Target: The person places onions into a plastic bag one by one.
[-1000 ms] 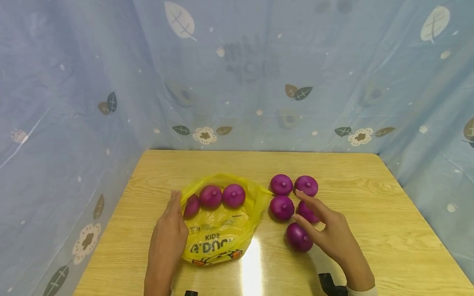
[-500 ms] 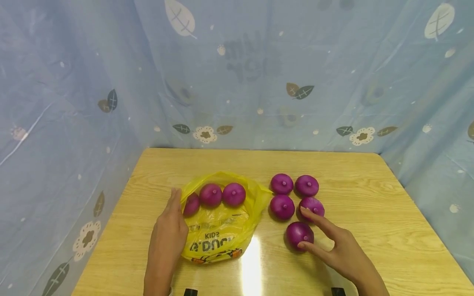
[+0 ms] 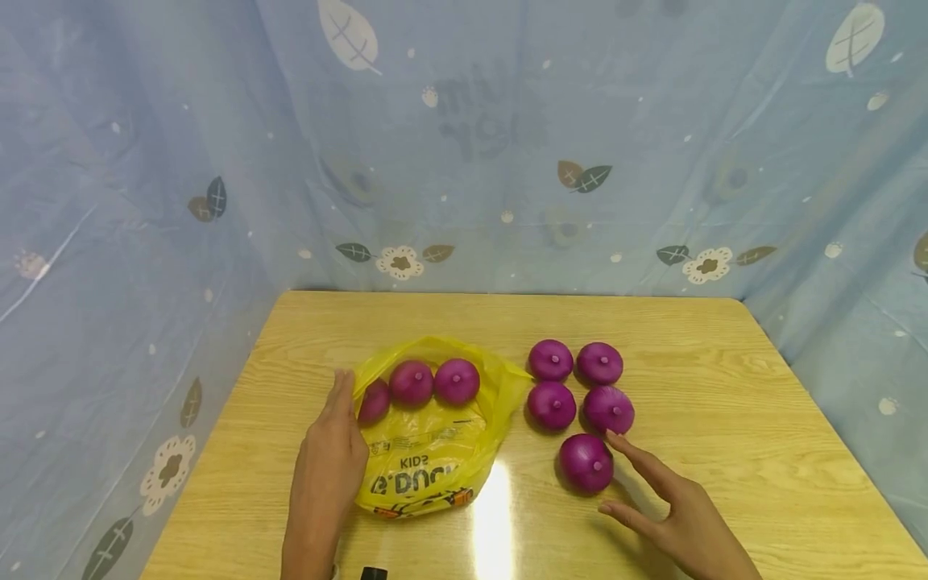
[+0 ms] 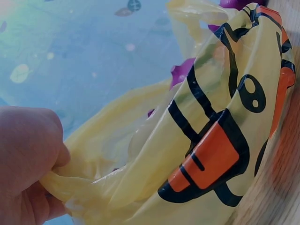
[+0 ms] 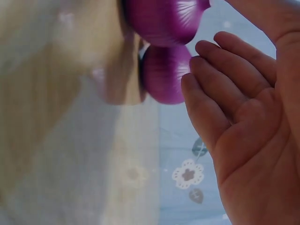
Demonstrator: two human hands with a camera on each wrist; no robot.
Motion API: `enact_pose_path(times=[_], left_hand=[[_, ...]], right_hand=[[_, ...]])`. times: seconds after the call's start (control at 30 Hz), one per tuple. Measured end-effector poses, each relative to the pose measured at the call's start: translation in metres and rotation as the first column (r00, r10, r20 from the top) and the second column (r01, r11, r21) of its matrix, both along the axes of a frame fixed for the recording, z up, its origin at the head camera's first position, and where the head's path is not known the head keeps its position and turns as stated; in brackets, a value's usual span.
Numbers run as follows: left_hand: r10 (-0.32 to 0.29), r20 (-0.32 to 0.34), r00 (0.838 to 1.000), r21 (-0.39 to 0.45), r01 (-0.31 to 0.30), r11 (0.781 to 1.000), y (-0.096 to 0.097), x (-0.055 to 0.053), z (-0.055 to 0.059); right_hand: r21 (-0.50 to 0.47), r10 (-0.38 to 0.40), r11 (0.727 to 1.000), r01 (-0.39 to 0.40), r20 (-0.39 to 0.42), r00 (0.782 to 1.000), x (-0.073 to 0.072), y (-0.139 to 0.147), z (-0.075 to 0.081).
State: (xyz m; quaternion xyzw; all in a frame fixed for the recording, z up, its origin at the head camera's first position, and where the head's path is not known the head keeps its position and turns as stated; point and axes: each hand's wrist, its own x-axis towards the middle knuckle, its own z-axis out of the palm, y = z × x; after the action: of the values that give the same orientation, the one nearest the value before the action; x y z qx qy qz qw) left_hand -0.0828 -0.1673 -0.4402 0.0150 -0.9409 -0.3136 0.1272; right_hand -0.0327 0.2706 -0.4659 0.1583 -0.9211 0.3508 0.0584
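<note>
A yellow plastic bag with duck print lies open-mouthed on the left half of the table, three red onions showing inside. My left hand grips its left rim; the left wrist view has the bag's edge pinched between thumb and fingers. Several more red onions stand to the right of the bag, and the nearest onion sits in front of the others. Just right of that one is my right hand, thumb and fingers spread apart and holding nothing. In the right wrist view its palm faces the onions.
The wooden table reaches back to a blue patterned curtain, which also hangs along both sides. Behind the nearest onion, a far-right onion and its neighbours stand close together.
My right hand came from over the right-hand onions down to the nearest one, then drew back toward the lower right, away from it. My left hand and the bag stayed in place.
</note>
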Motion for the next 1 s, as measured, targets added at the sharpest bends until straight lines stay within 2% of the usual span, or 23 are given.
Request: enact_pose_path(times=[0.2,0.57,0.8,1.0], left_hand=[[0.002,0.001,1.0,0.005,-0.002,1.0,-0.002,0.0,-0.001],[0.007,0.048,0.999,0.016,-0.008,1.0,-0.002,0.001,0.0],[0.007,0.058,0.998,0.022,-0.008,1.0,-0.002,0.001,0.0],[-0.003,0.038,0.999,0.024,0.002,1.0,-0.002,0.001,-0.002]], right_hand=[[-0.026,0.051,0.998,-0.052,-0.066,0.997,-0.004,-0.001,-0.011],[0.006,0.011,1.0,-0.011,-0.11,0.994,-0.013,-0.014,-0.017],[0.019,0.004,1.0,-0.002,-0.09,0.996,-0.015,-0.019,-0.019],[0.019,0.02,1.0,-0.018,-0.079,0.997,-0.016,-0.023,-0.019]])
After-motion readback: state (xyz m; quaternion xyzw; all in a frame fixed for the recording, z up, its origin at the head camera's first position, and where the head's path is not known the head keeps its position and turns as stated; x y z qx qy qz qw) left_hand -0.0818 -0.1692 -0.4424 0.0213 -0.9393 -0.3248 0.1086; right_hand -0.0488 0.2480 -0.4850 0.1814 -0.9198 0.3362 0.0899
